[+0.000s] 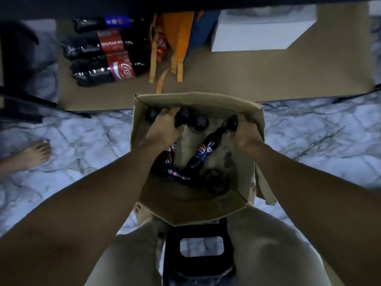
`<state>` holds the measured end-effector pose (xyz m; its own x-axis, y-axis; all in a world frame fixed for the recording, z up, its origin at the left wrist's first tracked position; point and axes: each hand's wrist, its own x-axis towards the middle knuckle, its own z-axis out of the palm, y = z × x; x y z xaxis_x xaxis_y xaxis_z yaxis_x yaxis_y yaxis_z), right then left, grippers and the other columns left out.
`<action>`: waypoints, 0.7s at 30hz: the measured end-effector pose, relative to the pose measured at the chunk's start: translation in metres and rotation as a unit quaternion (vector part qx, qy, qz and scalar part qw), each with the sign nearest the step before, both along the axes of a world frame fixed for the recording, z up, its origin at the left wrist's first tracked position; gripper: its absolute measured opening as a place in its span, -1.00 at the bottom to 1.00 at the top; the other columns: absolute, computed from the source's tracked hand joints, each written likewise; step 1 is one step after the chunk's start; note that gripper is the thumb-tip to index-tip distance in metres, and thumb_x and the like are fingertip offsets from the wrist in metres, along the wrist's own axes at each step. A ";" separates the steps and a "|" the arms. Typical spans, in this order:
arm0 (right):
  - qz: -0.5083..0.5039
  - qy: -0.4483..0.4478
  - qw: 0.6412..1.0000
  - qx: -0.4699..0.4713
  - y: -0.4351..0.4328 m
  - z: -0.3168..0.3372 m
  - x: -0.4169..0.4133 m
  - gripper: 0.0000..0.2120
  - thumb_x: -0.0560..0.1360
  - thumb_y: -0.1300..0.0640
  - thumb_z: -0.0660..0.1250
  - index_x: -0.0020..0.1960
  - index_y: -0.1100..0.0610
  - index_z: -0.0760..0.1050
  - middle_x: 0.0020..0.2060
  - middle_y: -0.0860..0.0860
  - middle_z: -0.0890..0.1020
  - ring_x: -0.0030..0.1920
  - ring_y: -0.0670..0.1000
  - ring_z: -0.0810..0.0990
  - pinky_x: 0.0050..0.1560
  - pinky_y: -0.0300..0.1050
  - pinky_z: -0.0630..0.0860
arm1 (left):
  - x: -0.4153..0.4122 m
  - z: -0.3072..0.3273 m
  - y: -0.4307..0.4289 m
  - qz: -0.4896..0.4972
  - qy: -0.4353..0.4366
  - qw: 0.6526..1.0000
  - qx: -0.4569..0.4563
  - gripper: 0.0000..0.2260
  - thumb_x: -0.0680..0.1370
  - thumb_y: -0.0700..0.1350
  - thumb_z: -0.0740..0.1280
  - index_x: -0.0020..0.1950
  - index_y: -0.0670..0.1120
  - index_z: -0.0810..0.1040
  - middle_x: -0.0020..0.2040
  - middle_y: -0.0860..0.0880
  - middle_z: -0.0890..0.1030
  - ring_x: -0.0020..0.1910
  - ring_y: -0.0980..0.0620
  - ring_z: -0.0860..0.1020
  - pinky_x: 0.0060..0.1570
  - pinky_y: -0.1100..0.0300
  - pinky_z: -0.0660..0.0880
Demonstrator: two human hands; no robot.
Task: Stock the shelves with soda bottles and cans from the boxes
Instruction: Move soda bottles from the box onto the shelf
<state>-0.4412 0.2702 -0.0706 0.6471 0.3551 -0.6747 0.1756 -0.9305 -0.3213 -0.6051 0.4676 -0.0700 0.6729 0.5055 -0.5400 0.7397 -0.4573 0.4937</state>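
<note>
An open cardboard box point(185, 205) stands on the floor between my knees, holding several dark Pepsi bottles. My left hand point(165, 125) grips the top of an upright Pepsi bottle point(182, 115) at the box's far side. My right hand point(244, 131) grips the cap end of a leaning Pepsi bottle point(206, 150) that slants across the box. More bottles lie at the box's bottom point(178, 175). On the low cardboard-lined shelf point(247, 79) ahead, several large Coca-Cola bottles point(107, 72) and one Pepsi bottle point(103, 22) lie on their sides.
An orange and blue bag point(181, 38) with hanging straps and a white box point(261, 30) sit on the shelf. A black stool point(200, 250) is under me. Another person's bare foot point(35, 153) rests on the marble floor at left.
</note>
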 end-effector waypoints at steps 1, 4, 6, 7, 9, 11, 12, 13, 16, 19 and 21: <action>-0.016 -0.006 1.000 0.003 0.002 -0.007 0.002 -0.54 0.66 0.17 0.24 0.52 0.19 0.27 0.32 0.23 0.52 0.29 0.25 0.51 0.05 -0.18 0.39 | 0.007 -0.007 0.000 -0.009 -0.001 1.000 0.006 -0.37 0.52 0.03 0.46 0.55 -0.01 0.32 0.38 -0.15 0.46 0.29 -0.18 0.50 0.33 -0.06 0.46; -0.010 -0.046 0.999 0.009 0.006 -0.018 0.006 -0.69 0.66 0.22 0.21 0.37 0.24 0.44 0.27 0.24 0.54 0.28 0.24 0.51 0.17 -0.04 0.41 | 0.024 -0.020 0.000 -0.009 -0.010 1.000 0.025 -0.45 0.53 0.01 0.47 0.47 -0.05 0.41 0.39 -0.15 0.40 0.32 -0.21 0.48 0.35 -0.06 0.44; 0.003 -0.059 0.998 0.012 0.007 -0.017 0.007 -0.73 0.63 0.23 0.23 0.31 0.23 0.48 0.20 0.24 0.58 0.21 0.26 0.55 0.19 0.04 0.45 | 0.030 -0.024 -0.002 -0.006 -0.016 0.999 0.052 -0.61 0.55 -0.04 0.44 0.35 -0.08 0.48 0.32 -0.16 0.41 0.19 -0.24 0.53 0.21 -0.09 0.50; 0.012 -0.060 0.998 0.011 0.007 -0.016 0.008 -0.74 0.61 0.23 0.25 0.28 0.21 0.50 0.15 0.23 0.60 0.13 0.25 0.57 0.17 0.06 0.50 | 0.031 -0.024 -0.004 -0.006 -0.020 0.998 0.061 -0.66 0.56 -0.07 0.42 0.30 -0.10 0.49 0.28 -0.16 0.43 0.14 -0.26 0.54 0.16 -0.11 0.52; 0.024 -0.054 0.998 0.010 0.004 -0.010 0.007 -0.81 0.60 0.22 0.25 0.20 0.12 0.51 -0.01 0.15 0.62 -0.10 0.16 0.59 0.08 0.05 0.58 | 0.030 -0.020 -0.007 -0.007 -0.028 0.997 0.066 -0.72 0.57 -0.12 0.39 0.26 -0.12 0.49 0.26 -0.18 0.44 0.10 -0.28 0.54 0.10 -0.12 0.53; 0.019 -0.050 0.998 0.020 0.001 0.004 0.004 -0.84 0.59 0.20 0.26 0.15 0.06 0.51 -0.07 0.09 0.62 -0.15 0.12 0.58 0.06 0.05 0.59 | 0.023 -0.012 -0.010 -0.008 -0.025 0.998 0.064 -0.74 0.57 -0.14 0.38 0.24 -0.10 0.49 0.25 -0.17 0.43 0.07 -0.27 0.55 0.09 -0.11 0.53; 0.022 -0.053 0.998 0.030 -0.001 0.015 0.002 -0.81 0.58 0.21 0.27 0.17 0.07 0.53 -0.02 0.11 0.63 -0.07 0.16 0.60 0.07 0.04 0.57 | 0.018 -0.006 -0.011 -0.009 -0.021 0.998 0.063 -0.74 0.56 -0.15 0.38 0.24 -0.09 0.48 0.25 -0.16 0.42 0.05 -0.27 0.56 0.07 -0.12 0.54; 0.033 -0.059 0.997 0.037 -0.003 0.026 0.001 -0.78 0.57 0.22 0.28 0.20 0.09 0.54 0.03 0.14 0.63 0.00 0.20 0.60 0.05 0.01 0.55 | 0.011 0.001 -0.013 -0.010 -0.019 0.998 0.063 -0.73 0.56 -0.17 0.38 0.24 -0.06 0.48 0.24 -0.15 0.41 0.02 -0.26 0.56 0.04 -0.14 0.55; 0.028 -0.052 0.996 0.067 -0.010 0.072 -0.001 -0.72 0.53 0.25 0.32 0.21 0.04 0.54 -0.03 0.10 0.60 -0.05 0.18 0.60 -0.12 -0.08 0.51 | -0.006 0.035 -0.019 -0.003 -0.021 0.998 0.057 -0.70 0.54 -0.18 0.39 0.26 -0.04 0.49 0.21 -0.14 0.40 -0.03 -0.26 0.56 0.01 -0.16 0.57; 0.042 -0.053 0.994 0.086 -0.015 0.128 -0.003 -0.73 0.50 0.21 0.41 0.18 0.00 0.58 -0.13 0.04 0.60 -0.06 0.14 0.62 -0.16 -0.15 0.46 | -0.018 0.089 -0.029 0.021 -0.031 0.998 0.047 -0.71 0.56 -0.15 0.40 0.27 -0.07 0.51 0.22 -0.16 0.44 0.03 -0.26 0.56 0.09 -0.10 0.54; 0.044 -0.062 0.991 0.113 -0.017 0.172 -0.009 -0.73 0.49 0.17 0.47 0.16 -0.01 0.59 -0.07 0.05 0.66 -0.03 0.13 0.64 -0.09 -0.09 0.54 | -0.025 0.133 -0.035 0.037 -0.037 0.997 0.051 -0.73 0.56 -0.11 0.41 0.25 -0.06 0.54 0.22 -0.15 0.47 0.04 -0.22 0.57 0.09 -0.03 0.53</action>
